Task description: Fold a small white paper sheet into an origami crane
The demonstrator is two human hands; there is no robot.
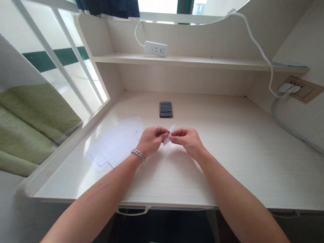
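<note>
My left hand (151, 139) and my right hand (187, 139) meet above the middle of the pale desk (233, 159). Both pinch a small folded piece of white paper (168, 136) between their fingertips, the left from the left side, the right from the right. My left wrist wears a chain bracelet and one finger a ring. A loose pile of white paper sheets (117, 142) lies flat on the desk just left of my left hand.
A small dark object (166, 109), blurred, lies on the desk behind my hands. A white power strip (155, 48) rests on the shelf above, its cable running to a wall socket (292, 88) at right. A bed with a green blanket (21, 123) is at left.
</note>
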